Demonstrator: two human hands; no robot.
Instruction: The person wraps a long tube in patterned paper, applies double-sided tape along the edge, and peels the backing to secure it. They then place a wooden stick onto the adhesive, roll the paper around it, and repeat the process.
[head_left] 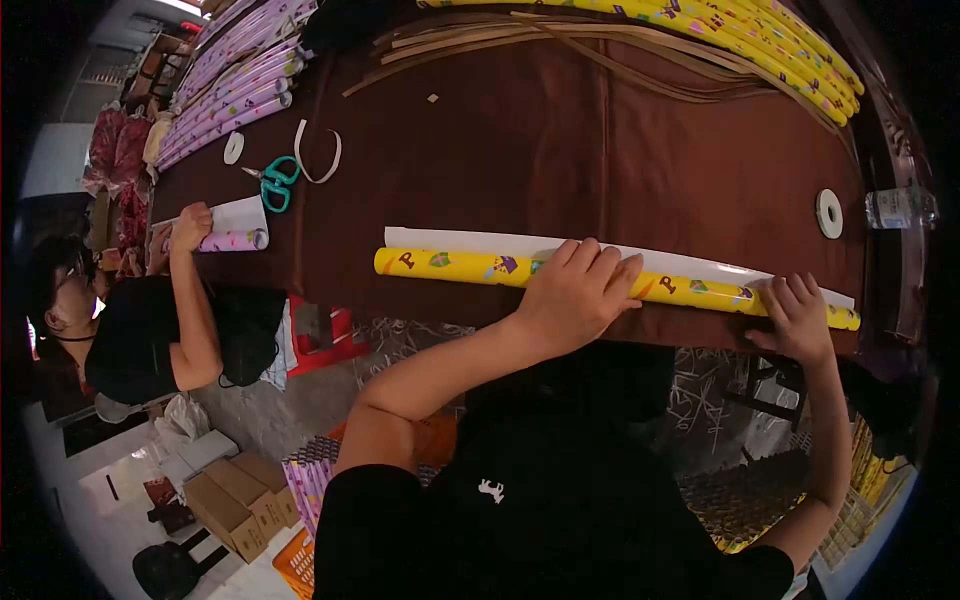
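Note:
A yellow roll of printed wrapping paper (455, 266) lies lengthwise near the table's front edge. Its white inner side (450, 240) shows as a loose strip along the far side of the roll. My left hand (580, 290) rests over the middle of the roll, its fingers bent across the paper. Toward the right end, my right hand (797, 315) grips the roll, fingers over the top and thumb on the near side. Both palms are hidden from view.
Yellow rolls (700, 35) and brown strips (560, 38) lie at the back. A tape roll (829, 214) and plastic bottle (900, 209) are at right. Teal scissors (278, 184) lie left, near a co-worker's hand (191, 228) on a pink roll (232, 241). Purple rolls (230, 110) are stacked behind.

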